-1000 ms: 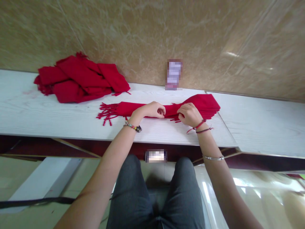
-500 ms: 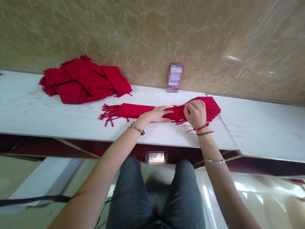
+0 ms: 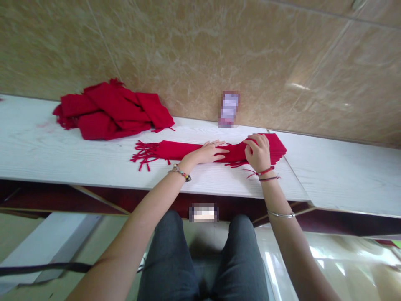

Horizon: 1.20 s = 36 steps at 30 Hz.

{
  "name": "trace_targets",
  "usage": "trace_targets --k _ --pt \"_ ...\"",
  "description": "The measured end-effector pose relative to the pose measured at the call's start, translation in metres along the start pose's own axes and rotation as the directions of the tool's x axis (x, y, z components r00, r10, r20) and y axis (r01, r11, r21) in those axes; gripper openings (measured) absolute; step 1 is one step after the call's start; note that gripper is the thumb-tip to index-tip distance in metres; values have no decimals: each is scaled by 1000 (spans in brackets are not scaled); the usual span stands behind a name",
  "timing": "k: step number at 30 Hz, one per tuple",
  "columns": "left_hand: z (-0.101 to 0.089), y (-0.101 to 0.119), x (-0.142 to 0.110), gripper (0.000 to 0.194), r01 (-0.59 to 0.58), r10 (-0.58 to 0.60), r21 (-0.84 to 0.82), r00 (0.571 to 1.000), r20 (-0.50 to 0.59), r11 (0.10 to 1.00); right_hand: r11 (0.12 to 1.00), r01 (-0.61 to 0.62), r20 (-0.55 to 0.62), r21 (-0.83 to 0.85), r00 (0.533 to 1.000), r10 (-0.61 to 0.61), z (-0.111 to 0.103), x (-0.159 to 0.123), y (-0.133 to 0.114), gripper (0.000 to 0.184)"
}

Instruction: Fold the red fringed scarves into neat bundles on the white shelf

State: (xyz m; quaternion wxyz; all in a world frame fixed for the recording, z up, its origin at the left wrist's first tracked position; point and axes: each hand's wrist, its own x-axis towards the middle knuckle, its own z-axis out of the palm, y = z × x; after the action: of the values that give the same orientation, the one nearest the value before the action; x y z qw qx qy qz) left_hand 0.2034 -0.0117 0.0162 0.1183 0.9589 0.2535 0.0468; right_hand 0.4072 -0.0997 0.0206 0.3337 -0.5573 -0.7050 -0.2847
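A long red scarf (image 3: 177, 149) with a fringed left end lies folded in a narrow strip along the white bench top. My left hand (image 3: 209, 152) rests flat on its middle, fingers stretched out and spread. Over the right part, my right hand (image 3: 258, 151) has its fingers curled in on the cloth; the fingertips are partly hidden. Under and beyond the right hand is a stack of folded red scarves (image 3: 277, 147), its layered edges showing at the right end. More fringe hangs out between the two hands.
A loose heap of red scarves (image 3: 114, 113) lies at the back left against the marble-patterned wall (image 3: 188, 54). A blurred-out upright card (image 3: 229, 109) leans on the wall. The white bench top (image 3: 344, 167) has a seam at right; my knees are below its front edge.
The view has tilted slightly, so everything sits a little lower. Both hands stay at nearly the same places on the scarf, the right one's fingers a little less tightly curled.
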Motion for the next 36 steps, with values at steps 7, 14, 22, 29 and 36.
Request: trace_targets --k 7,14,22,29,36 --pt "7 -6 1 51 154 -155 53 988 18 987 905 420 411 66 815 -408 -5 0 -15 24" --pt "4 -4 3 49 168 -169 33 985 28 985 864 504 555 2 718 -420 0 6 -25 23" --pt "5 -5 3 48 162 -162 16 987 -14 987 884 467 572 -19 730 -373 11 18 -37 25" --pt "6 -10 8 38 78 -89 -85 986 -143 993 864 504 581 1 703 -410 9 19 -40 24" --pt "-20 -18 48 23 139 -139 -457 990 33 879 875 472 452 -108 807 -380 0 18 -32 28"
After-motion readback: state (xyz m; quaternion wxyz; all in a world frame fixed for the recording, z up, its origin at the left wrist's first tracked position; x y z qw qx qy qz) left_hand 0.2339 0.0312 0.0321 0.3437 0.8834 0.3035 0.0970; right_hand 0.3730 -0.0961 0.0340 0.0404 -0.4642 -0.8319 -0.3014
